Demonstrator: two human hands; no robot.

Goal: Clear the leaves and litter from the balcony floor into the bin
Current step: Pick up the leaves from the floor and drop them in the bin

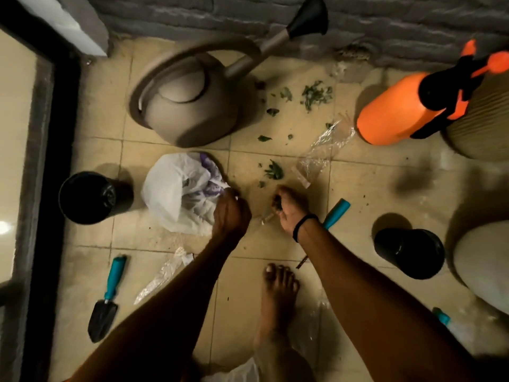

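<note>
Tiled floor (278, 139), left fingers (232, 196) pinching bag (176, 194), right fingers (286, 194) clutching litter (276, 203)

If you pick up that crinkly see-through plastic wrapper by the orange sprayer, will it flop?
It probably flops: the crinkly clear plastic wrapper lies crumpled and folded on the floor tiles. It looks thin and see-through, so likely very light, maybe slippery.

tiled floor (358, 188) — leaves (316, 96) | plastic bag (176, 194) | watering can (187, 114) | trowel (106, 307) | sprayer (396, 111)

Watering can (187, 111), orange sprayer (394, 111), trowel (106, 307), perhaps pots (88, 197).
</note>
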